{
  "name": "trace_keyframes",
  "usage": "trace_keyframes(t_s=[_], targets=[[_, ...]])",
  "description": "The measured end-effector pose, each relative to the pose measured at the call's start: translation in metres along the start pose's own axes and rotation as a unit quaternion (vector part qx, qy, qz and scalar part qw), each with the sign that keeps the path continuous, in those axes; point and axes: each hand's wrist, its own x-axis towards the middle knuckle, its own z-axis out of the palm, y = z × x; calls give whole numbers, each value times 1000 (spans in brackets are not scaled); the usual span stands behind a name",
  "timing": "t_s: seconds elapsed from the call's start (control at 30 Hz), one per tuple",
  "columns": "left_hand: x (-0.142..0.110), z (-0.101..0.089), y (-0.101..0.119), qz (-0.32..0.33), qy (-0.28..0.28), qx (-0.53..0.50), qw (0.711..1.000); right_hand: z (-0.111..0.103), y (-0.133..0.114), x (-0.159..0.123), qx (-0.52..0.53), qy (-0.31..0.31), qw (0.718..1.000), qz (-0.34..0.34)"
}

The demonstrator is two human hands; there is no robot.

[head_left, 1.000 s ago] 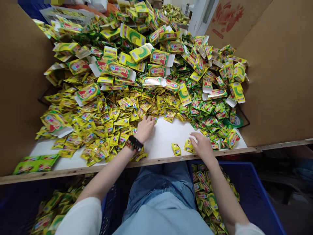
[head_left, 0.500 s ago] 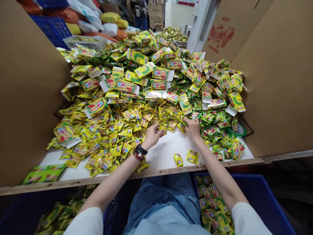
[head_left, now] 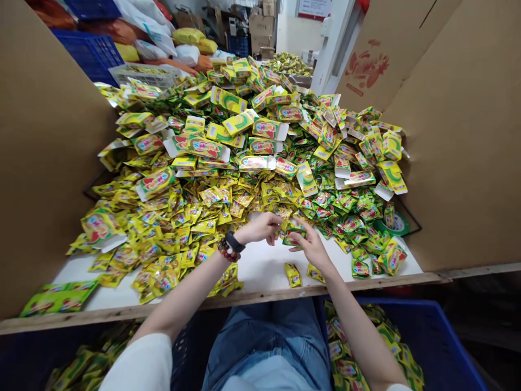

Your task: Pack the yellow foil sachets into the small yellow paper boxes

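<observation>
Just above the white tabletop (head_left: 260, 271), my right hand (head_left: 313, 250) holds a small green-and-yellow sachet (head_left: 292, 237) between thumb and fingers. To its left is my left hand (head_left: 260, 228), its fingers bent and apart, with nothing visible in them. In front of both hands lies a heap of yellow sachets (head_left: 211, 225); green sachets (head_left: 350, 222) fill the right side. Two loose yellow items lie near the front edge: a sachet (head_left: 292, 275) and another sachet (head_left: 315, 273) partly behind my right wrist.
Printed small boxes (head_left: 203, 146) are piled over the sachets at the back. Cardboard walls (head_left: 451, 163) flank both sides. A green tape roll (head_left: 393, 224) sits at right. Below the wooden edge, a blue crate (head_left: 439, 326) holds packets. A green sachet strip (head_left: 61, 297) lies front left.
My right hand has drawn back from the heap toward the left and now has a green-and-yellow sachet. My left hand has shifted slightly right and nearer; the yellow sachet at its fingertips is gone.
</observation>
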Motion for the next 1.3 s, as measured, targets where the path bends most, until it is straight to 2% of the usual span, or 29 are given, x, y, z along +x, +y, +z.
trace_keyframes(t_s=[0.07,0.13,0.2,0.3,0.37,0.4,0.43,0.47,0.5,0.53,0.57,0.6,0.67,0.77,0.8,0.87,0.97,1.07,1.17,1.3], targets=[[2,-11,11,7,-26,123,992,-4,-2,-3,-88,-10,996,-16],[5,-14,19,20,-45,211,976,-6,-8,-5,-169,-8,984,-65],[7,-10,23,45,-70,249,965,-6,-15,-4,-217,-23,970,-109],[8,-5,21,70,-91,250,961,-8,-21,-2,-221,-57,968,-104],[9,-10,18,64,-29,268,961,-12,-21,-1,-198,-26,976,-83],[11,-16,18,59,36,284,956,-15,-20,-2,-179,2,981,-74],[13,-25,17,55,130,307,941,-18,-19,-4,-156,32,985,-66],[17,-37,18,50,239,333,911,-20,-18,-6,-131,56,988,-61],[21,-50,18,42,343,358,867,-21,-18,-9,-108,72,990,-56],[26,-65,18,30,426,385,818,-22,-18,-12,-90,80,991,-50],[32,-80,19,16,466,413,782,-22,-18,-15,-79,83,992,-45],[37,-95,19,3,471,440,765,-22,-18,-19,-76,84,993,-41],[47,-119,21,-12,415,484,770,-20,-18,-25,-78,86,993,-27],[51,-130,24,-16,354,516,780,-19,-19,-30,-78,101,992,0],[48,-126,25,-10,340,520,783,-20,-20,-32,-79,110,991,-1],[37,-107,25,18,301,518,800,-21,-26,-33,-95,137,986,-27],[8,-57,19,78,236,486,838,-18,-40,-35,-133,184,968,-105],[-25,-3,8,132,206,458,855,-10,-56,-36,-161,200,951,-174],[-53,36,-1,143,221,449,854,-6,-67,-38,-194,149,948,-205],[-76,59,-8,133,213,456,853,-14,-77,-43,-253,22,953,-162]])
